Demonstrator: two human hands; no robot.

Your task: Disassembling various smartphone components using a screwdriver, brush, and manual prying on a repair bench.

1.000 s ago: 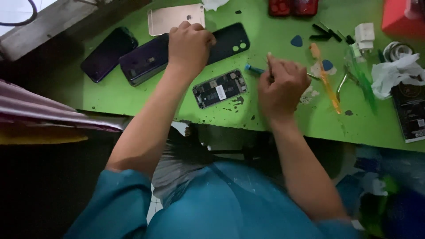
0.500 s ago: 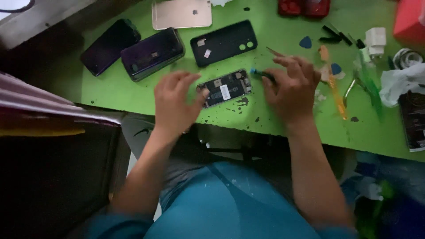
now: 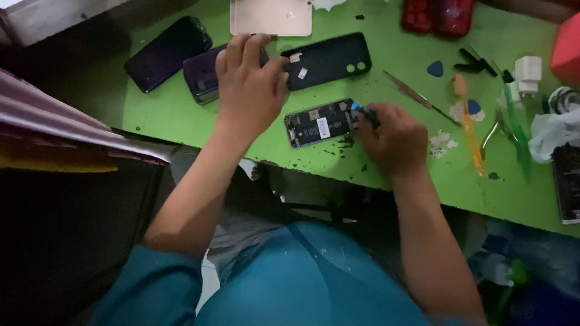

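Two hands work over an opened grey phone body (image 3: 320, 122) on a green table (image 3: 181, 108).
The right hand (image 3: 393, 140) pinches a blue-tipped tool (image 3: 356, 107); the left hand (image 3: 248, 84) hovers, fingers loosely spread.

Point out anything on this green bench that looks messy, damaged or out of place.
Dark crumbs lie scattered on the green table beside the opened phone, near the right hand. A white smear marks the surface near the orange tool. Crumpled tissue sits at the right edge.

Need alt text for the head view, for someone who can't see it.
The right hand holds a blue-tipped tool to an opened phone on a green table. The left hand rests on a dark phone, with other phones and tools around.
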